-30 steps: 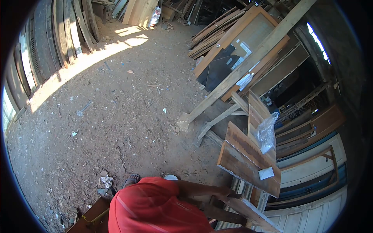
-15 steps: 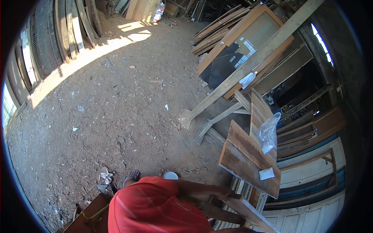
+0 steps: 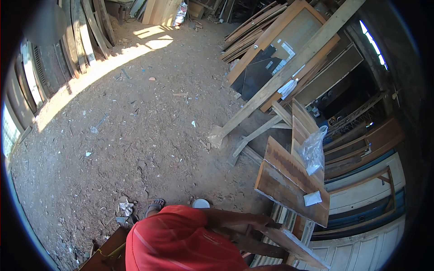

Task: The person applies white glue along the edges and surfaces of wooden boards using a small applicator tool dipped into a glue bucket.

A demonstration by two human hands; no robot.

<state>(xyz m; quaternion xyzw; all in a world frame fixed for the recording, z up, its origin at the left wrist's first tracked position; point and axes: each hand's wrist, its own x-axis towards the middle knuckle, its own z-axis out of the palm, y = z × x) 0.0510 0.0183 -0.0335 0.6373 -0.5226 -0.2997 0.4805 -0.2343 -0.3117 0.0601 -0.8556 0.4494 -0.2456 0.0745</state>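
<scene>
My left hand (image 3: 261,220) reaches to the right from the red sleeve and closes on the near end of a wooden board (image 3: 294,246). The board slants down to the right, its long edge pale. Of my right arm only a strip shows at the bottom edge; the hand is out of sight. Just beyond the held board, two brown planks (image 3: 289,189) lie side by side on a support, with a small white packet (image 3: 312,198) on them. A clear plastic bag (image 3: 313,151) rests behind the packet.
A wooden post (image 3: 271,90) rises beside a trestle leg (image 3: 253,137). Door panels (image 3: 361,185) lean at the right, and boards (image 3: 77,40) line the left wall. A round white-topped container (image 3: 200,203) stands near my foot. Wood scraps litter the dirt floor (image 3: 135,149).
The view has shifted slightly. My left hand stays on the board, whose far end sits a little farther right. A blurred grey shape now shows at the upper left.
</scene>
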